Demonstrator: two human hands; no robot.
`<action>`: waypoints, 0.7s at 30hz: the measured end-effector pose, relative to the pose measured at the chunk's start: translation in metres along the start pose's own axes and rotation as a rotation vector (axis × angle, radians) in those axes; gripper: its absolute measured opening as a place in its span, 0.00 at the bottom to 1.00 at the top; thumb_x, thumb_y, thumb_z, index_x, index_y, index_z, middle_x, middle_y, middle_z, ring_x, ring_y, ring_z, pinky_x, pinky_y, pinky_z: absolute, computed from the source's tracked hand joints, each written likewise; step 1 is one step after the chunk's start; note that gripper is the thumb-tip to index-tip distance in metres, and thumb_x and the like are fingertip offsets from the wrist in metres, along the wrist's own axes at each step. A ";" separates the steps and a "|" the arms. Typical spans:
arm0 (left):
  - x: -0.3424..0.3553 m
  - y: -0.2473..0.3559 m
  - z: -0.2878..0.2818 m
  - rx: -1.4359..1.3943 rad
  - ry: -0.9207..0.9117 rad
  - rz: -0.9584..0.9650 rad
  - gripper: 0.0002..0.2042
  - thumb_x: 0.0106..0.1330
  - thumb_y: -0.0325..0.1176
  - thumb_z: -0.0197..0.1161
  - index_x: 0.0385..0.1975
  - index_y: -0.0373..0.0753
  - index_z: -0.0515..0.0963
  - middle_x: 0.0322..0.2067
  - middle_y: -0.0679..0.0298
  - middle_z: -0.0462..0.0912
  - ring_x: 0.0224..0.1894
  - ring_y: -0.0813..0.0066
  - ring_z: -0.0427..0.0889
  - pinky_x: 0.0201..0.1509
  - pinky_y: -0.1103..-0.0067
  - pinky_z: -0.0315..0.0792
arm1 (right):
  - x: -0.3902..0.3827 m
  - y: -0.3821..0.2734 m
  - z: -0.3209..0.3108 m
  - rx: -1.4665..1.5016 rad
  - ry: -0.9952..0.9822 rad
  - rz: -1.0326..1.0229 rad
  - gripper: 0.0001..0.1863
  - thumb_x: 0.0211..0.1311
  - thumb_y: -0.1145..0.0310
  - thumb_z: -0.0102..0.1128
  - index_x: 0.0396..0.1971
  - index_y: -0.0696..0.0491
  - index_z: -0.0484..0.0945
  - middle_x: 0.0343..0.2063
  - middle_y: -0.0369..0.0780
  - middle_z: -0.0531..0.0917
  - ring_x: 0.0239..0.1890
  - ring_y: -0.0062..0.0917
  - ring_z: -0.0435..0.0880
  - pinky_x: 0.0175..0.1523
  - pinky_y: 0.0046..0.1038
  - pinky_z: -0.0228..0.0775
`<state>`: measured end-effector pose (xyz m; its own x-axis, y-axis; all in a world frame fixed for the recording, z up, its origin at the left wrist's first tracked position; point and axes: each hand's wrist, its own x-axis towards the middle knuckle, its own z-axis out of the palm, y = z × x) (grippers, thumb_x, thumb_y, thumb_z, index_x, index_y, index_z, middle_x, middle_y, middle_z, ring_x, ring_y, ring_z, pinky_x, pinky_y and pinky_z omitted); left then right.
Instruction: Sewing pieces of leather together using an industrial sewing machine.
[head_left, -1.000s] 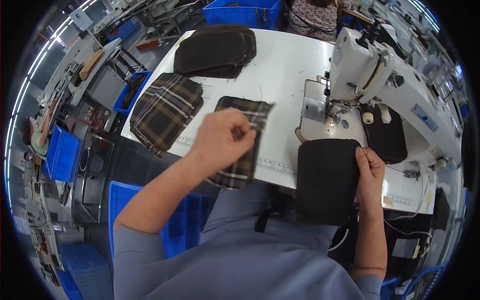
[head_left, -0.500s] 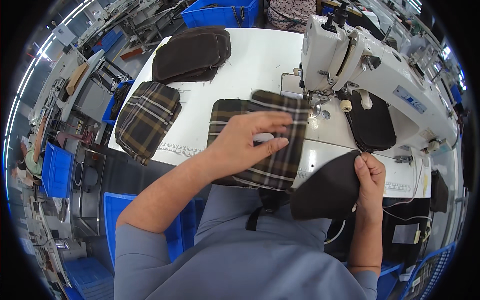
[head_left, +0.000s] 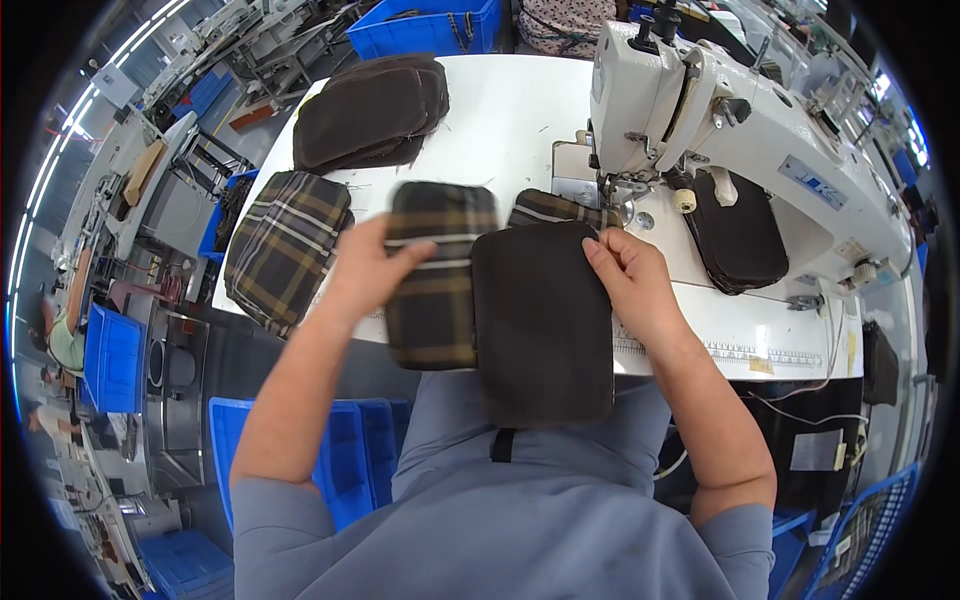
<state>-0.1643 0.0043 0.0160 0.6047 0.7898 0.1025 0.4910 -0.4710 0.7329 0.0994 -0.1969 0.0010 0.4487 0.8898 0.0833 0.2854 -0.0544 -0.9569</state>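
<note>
My left hand (head_left: 370, 265), slightly blurred, grips the left edge of a brown, white and black plaid fabric piece (head_left: 432, 315). Closed on the upper right corner of a dark brown rounded piece (head_left: 540, 330), my right hand (head_left: 630, 280) holds it over the front edge, overlapping the plaid one. Behind it another plaid piece (head_left: 545, 208) lies beside the needle area of the white sewing machine (head_left: 650, 100). A plaid stack (head_left: 280, 245) rests on the left of the table, and a dark stack (head_left: 360, 115) at the back left.
The white table (head_left: 500, 110) carries more dark pieces (head_left: 740, 235) under the machine arm. Blue bins sit behind it (head_left: 425, 25) and below left (head_left: 335, 460). A cable (head_left: 800, 405) hangs at the right. Co-workers (head_left: 65, 340) are at the far left.
My right hand has brought the dark piece up and leftward over the plaid. My left hand has moved left with a plaid piece, separating it from another near the machine.
</note>
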 end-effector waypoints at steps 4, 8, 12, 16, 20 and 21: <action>0.006 0.006 -0.090 0.043 0.043 -0.046 0.19 0.62 0.36 0.76 0.50 0.33 0.85 0.42 0.60 0.91 0.44 0.74 0.88 0.51 0.72 0.80 | -0.009 -0.002 -0.003 -0.169 -0.025 -0.007 0.15 0.76 0.64 0.61 0.32 0.60 0.77 0.19 0.42 0.74 0.23 0.23 0.68 0.31 0.31 0.65; 0.025 -0.041 -0.137 0.658 0.351 0.033 0.19 0.57 0.36 0.78 0.46 0.36 0.85 0.43 0.56 0.90 0.47 0.63 0.90 0.53 0.72 0.81 | -0.012 -0.010 0.003 -0.200 -0.098 -0.082 0.15 0.76 0.65 0.61 0.32 0.60 0.75 0.20 0.46 0.75 0.22 0.32 0.68 0.32 0.34 0.66; 0.034 0.016 -0.056 0.354 0.292 0.287 0.14 0.60 0.33 0.77 0.44 0.37 0.85 0.49 0.58 0.88 0.54 0.61 0.87 0.61 0.70 0.77 | -0.017 -0.023 0.009 -0.224 -0.179 -0.119 0.15 0.75 0.65 0.61 0.30 0.60 0.73 0.21 0.47 0.75 0.22 0.39 0.67 0.32 0.35 0.66; 0.042 0.065 0.050 0.102 -0.095 0.592 0.19 0.62 0.38 0.76 0.50 0.38 0.84 0.57 0.57 0.84 0.61 0.57 0.81 0.65 0.68 0.74 | -0.024 -0.024 0.008 -0.205 -0.251 -0.156 0.14 0.75 0.64 0.62 0.33 0.59 0.77 0.23 0.47 0.77 0.23 0.38 0.72 0.32 0.34 0.68; 0.038 0.081 0.086 0.316 -0.198 0.567 0.24 0.58 0.42 0.79 0.52 0.38 0.83 0.56 0.55 0.83 0.56 0.52 0.82 0.61 0.65 0.76 | -0.038 -0.024 0.004 -0.132 -0.245 -0.128 0.12 0.75 0.64 0.63 0.35 0.59 0.79 0.21 0.43 0.78 0.22 0.28 0.73 0.32 0.31 0.68; 0.036 0.088 0.085 0.304 -0.228 0.443 0.23 0.57 0.43 0.79 0.49 0.38 0.84 0.51 0.55 0.85 0.51 0.54 0.84 0.57 0.66 0.77 | -0.042 -0.022 0.002 -0.103 -0.236 -0.096 0.12 0.75 0.64 0.64 0.36 0.58 0.80 0.21 0.41 0.78 0.22 0.24 0.72 0.32 0.29 0.67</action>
<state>-0.0463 -0.0417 0.0272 0.8965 0.4034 0.1831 0.2982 -0.8552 0.4241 0.0726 -0.2320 0.0178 0.2094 0.9733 0.0940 0.4073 0.0005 -0.9133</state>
